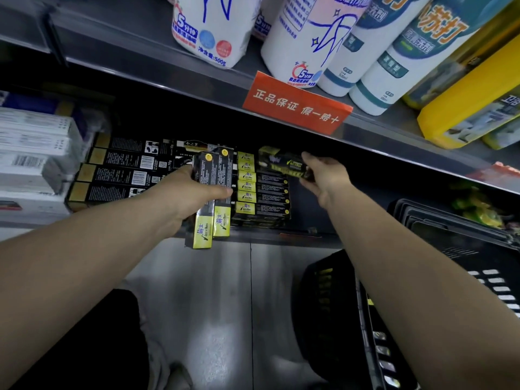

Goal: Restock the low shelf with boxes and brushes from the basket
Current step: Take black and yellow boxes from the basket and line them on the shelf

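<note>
My left hand [194,192] grips two long black-and-yellow boxes [213,198] upright in front of the low shelf [253,237]. My right hand [323,173] holds another black-and-yellow box [281,161], blurred, above a stack of the same boxes [261,192] lying on the low shelf. The black basket [351,319] sits on the floor at the lower right, under my right forearm, with more yellow-marked items inside.
Black-and-gold boxes [118,170] lie stacked left of the yellow ones, and white boxes [33,153] fill the far left. The upper shelf edge [197,88] overhangs with an orange sign [295,106], white bottles and yellow packs. A second black crate [464,243] stands at right.
</note>
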A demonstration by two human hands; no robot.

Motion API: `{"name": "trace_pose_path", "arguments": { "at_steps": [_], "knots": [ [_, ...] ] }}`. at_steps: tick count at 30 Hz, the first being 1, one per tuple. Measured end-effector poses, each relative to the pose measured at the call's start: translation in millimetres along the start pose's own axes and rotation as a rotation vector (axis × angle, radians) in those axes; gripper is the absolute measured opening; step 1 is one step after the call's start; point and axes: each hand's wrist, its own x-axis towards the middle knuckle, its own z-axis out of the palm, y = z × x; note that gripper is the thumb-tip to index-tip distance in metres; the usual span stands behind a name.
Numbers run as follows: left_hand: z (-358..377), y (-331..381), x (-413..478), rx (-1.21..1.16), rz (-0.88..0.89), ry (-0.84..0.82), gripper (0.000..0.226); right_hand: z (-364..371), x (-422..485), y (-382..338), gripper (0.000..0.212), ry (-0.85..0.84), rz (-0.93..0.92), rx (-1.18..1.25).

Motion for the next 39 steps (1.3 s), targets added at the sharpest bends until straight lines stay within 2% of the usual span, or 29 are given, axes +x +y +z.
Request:
{"name": "trace_pose_path", "arguments": {
  "at_steps": [2, 4, 8, 12, 16, 20, 22, 27, 32, 35, 39],
  "knots": [
    [-1, 1, 3, -0.016, 0.004, 0.002, 0.045, 2, 11, -5, 0.05, -0.01, -0.033, -0.024],
    [-3, 2, 7, -0.033, 0.012, 0.006, 0.049, 6, 21, -8, 0.043, -0.052, -0.044, -0.064],
    [-9, 5, 18, -0.036, 0.014, 0.047, 0.071, 17, 49, -6, 0.033, -0.126, -0.075, -0.11],
    [-11, 3, 27, -0.047, -0.001, 0.066, 0.061, 31, 80, -1, 0.018, -0.25, -0.166, -0.184],
    [-15, -1, 32, -0.041, -0.022, 0.075, 0.046, 47, 113, 6, 0.016, -0.216, -0.209, -0.231],
    [-17, -1, 33, -0.089, -0.007, 0.07, 0.034, 56, 139, 19, 0.03, -0.198, -0.269, -0.519],
    [-16, 1, 32, -0.113, 0.003, 0.059, 0.037, 60, 145, 26, 0.022, -0.219, -0.291, -0.569],
    [-13, 5, 30, -0.126, -0.004, 0.067, 0.041, 65, 149, 37, 0.025, -0.271, -0.257, -0.667],
    [-11, 5, 30, -0.105, 0.0, 0.059, 0.033, 57, 143, 42, 0.034, -0.334, -0.254, -0.889],
    [-10, 6, 29, -0.091, -0.004, 0.059, 0.036, 55, 139, 40, 0.045, -0.421, -0.321, -1.059],
    [-10, 6, 29, -0.084, -0.005, 0.062, 0.042, 57, 129, 35, 0.053, -0.439, -0.342, -1.286]
  ]
}}
